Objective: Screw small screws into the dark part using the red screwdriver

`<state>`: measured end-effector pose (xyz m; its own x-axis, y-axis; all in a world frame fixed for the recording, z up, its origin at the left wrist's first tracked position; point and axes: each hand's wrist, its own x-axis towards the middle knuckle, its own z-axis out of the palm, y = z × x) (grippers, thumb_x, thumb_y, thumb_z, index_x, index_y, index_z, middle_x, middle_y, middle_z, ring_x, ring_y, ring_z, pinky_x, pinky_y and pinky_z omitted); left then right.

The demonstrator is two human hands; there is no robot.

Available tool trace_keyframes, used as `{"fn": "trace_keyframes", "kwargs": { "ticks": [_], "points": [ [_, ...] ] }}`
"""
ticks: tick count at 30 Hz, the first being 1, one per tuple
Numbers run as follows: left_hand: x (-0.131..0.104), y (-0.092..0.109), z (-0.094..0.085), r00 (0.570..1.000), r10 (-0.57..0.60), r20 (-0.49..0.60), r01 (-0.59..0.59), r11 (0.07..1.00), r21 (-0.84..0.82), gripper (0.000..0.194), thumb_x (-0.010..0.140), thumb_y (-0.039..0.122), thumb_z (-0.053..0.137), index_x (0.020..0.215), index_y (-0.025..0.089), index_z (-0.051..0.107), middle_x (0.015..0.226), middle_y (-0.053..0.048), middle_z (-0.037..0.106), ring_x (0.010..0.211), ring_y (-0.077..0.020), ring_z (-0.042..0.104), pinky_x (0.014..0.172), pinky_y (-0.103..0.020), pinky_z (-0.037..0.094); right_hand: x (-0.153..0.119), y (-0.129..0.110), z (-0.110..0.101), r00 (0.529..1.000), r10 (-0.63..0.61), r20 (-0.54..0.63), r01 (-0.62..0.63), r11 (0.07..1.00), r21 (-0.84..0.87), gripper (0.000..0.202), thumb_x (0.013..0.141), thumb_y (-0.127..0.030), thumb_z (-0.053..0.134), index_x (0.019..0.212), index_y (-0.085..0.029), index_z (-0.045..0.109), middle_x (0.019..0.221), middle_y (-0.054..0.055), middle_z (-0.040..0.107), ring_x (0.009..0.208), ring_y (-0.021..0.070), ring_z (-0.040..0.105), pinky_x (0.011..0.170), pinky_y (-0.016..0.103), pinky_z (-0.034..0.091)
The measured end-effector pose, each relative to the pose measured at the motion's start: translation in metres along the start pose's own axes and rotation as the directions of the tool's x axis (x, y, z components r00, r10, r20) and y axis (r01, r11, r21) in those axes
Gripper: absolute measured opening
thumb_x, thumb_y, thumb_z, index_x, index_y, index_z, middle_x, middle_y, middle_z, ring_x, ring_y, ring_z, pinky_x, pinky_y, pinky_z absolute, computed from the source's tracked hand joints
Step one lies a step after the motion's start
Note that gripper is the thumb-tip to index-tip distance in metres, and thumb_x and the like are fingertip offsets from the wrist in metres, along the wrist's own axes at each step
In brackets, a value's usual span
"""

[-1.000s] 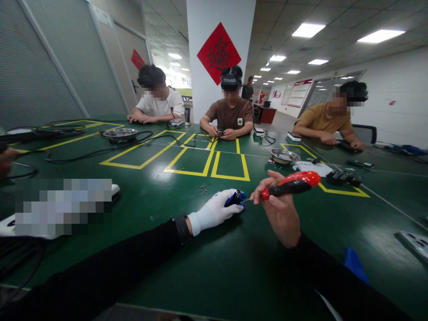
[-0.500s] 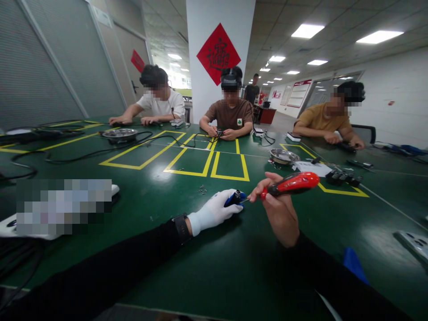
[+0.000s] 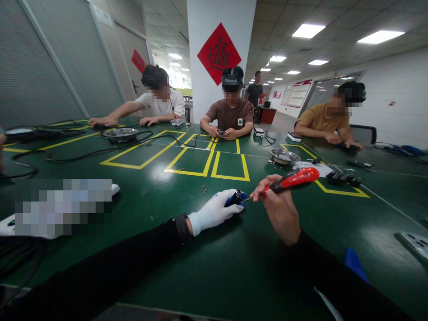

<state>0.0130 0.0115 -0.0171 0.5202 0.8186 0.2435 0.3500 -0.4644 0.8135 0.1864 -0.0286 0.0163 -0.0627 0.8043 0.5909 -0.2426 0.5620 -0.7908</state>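
Note:
My left hand (image 3: 217, 208), in a white glove with blue fingertips, is closed around a small black part (image 3: 238, 195) on the green table (image 3: 187, 272). My bare right hand (image 3: 279, 209) grips a red and black screwdriver (image 3: 296, 179), its handle slanting up to the right. The thin shaft points left and its tip meets the black part or the gloved fingers; the exact contact is hidden. Several small screws (image 3: 203, 189) lie on the table just beyond my left hand.
Metal bowls (image 3: 120, 134) (image 3: 285, 156) stand farther back. Black parts (image 3: 344, 177) and a white sheet (image 3: 314, 169) lie at right, a blue object (image 3: 355, 264) near my right forearm. Cables and a power strip (image 3: 115, 189) are at left. Three people sit across the table.
My right hand and the screwdriver have shifted very slightly; my left hand stays put. The person at the far left has stretched an arm out leftward. Part of another hand has appeared at the left edge.

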Motion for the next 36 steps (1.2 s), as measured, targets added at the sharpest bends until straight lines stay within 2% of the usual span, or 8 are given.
{"fn": "trace_keyframes", "kwargs": {
  "ticks": [3,6,9,11,13,18,30,36],
  "points": [
    [0.000,0.002,-0.001,1.000,-0.023,0.017,0.023,1.000,-0.005,0.028,0.080,0.040,0.056,0.096,0.017,0.057,0.086,-0.001,0.062,0.072,-0.0155,0.058,0.069,-0.027,0.046,-0.002,0.000,-0.002,1.000,-0.006,-0.015,0.004,0.989,-0.151,0.030,0.089,-0.025,0.042,0.120,-0.026,0.044,0.100,0.004,0.054,0.088,0.0189,0.058,0.085,0.043,0.046],
    [0.000,0.003,-0.001,1.000,-0.023,0.009,0.023,1.000,0.010,0.027,0.080,0.039,0.056,0.096,0.017,0.056,0.085,-0.001,0.062,0.073,-0.0159,0.058,0.070,-0.027,0.046,-0.002,-0.002,-0.006,0.989,-0.147,0.024,0.141,0.873,-0.468,0.024,0.088,-0.027,0.048,0.111,-0.022,0.053,0.114,0.008,0.053,0.107,0.0241,0.052,0.094,0.045,0.040],
    [0.000,0.003,-0.001,1.000,-0.021,0.010,0.021,1.000,0.008,0.028,0.080,0.039,0.056,0.097,0.017,0.056,0.086,-0.002,0.063,0.075,-0.0166,0.058,0.071,-0.028,0.046,-0.004,-0.001,-0.009,0.972,-0.206,0.112,0.231,0.762,-0.605,0.018,0.086,-0.025,0.051,0.103,-0.021,0.055,0.105,0.008,0.059,0.100,0.0229,0.056,0.089,0.042,0.041],
    [0.000,0.003,-0.001,1.000,-0.011,-0.001,0.011,1.000,0.020,0.028,0.080,0.039,0.056,0.099,0.017,0.056,0.088,-0.002,0.064,0.077,-0.0172,0.059,0.073,-0.029,0.046,-0.006,0.001,-0.009,0.975,-0.144,0.171,0.219,0.768,-0.602,0.016,0.088,-0.024,0.049,0.103,-0.021,0.053,0.091,0.004,0.063,0.083,0.0193,0.059,0.082,0.039,0.044],
    [0.000,0.003,0.000,1.000,-0.007,-0.013,0.007,0.999,0.041,0.031,0.079,0.038,0.058,0.101,0.017,0.056,0.091,-0.004,0.064,0.079,-0.0184,0.059,0.075,-0.031,0.046,-0.008,0.002,-0.009,0.974,-0.100,0.204,0.204,0.783,-0.588,0.015,0.090,-0.024,0.047,0.104,-0.022,0.051,0.086,0.003,0.064,0.077,0.0182,0.060,0.079,0.038,0.045],
    [-0.001,0.003,0.000,1.000,-0.022,-0.003,0.022,0.999,0.041,0.037,0.075,0.035,0.061,0.107,0.017,0.055,0.092,-0.005,0.064,0.083,-0.0208,0.060,0.074,-0.033,0.047,-0.011,0.004,-0.008,0.972,-0.106,0.209,0.208,0.804,-0.557,0.018,0.090,-0.024,0.047,0.108,-0.022,0.048,0.087,0.003,0.064,0.078,0.0176,0.060,0.076,0.036,0.045],
    [0.000,0.002,0.001,1.000,-0.009,-0.007,0.009,0.998,0.058,0.031,0.076,0.033,0.061,0.103,0.017,0.056,0.089,-0.005,0.063,0.080,-0.0199,0.060,0.072,-0.032,0.048,-0.011,0.003,-0.008,0.976,-0.110,0.185,0.195,0.821,-0.537,0.018,0.091,-0.023,0.045,0.109,-0.022,0.048,0.086,0.003,0.064,0.078,0.0172,0.060,0.075,0.036,0.045],
    [-0.001,0.007,0.000,0.999,-0.034,0.016,0.034,0.999,0.009,0.034,0.079,0.039,0.057,0.105,0.017,0.055,0.088,-0.004,0.064,0.074,-0.0174,0.060,0.069,-0.030,0.047,-0.010,0.005,-0.009,0.976,-0.134,0.174,0.209,0.814,-0.543,0.019,0.091,-0.025,0.045,0.109,-0.022,0.048,0.084,0.003,0.065,0.077,0.0181,0.060,0.079,0.039,0.045]
  ]
}}
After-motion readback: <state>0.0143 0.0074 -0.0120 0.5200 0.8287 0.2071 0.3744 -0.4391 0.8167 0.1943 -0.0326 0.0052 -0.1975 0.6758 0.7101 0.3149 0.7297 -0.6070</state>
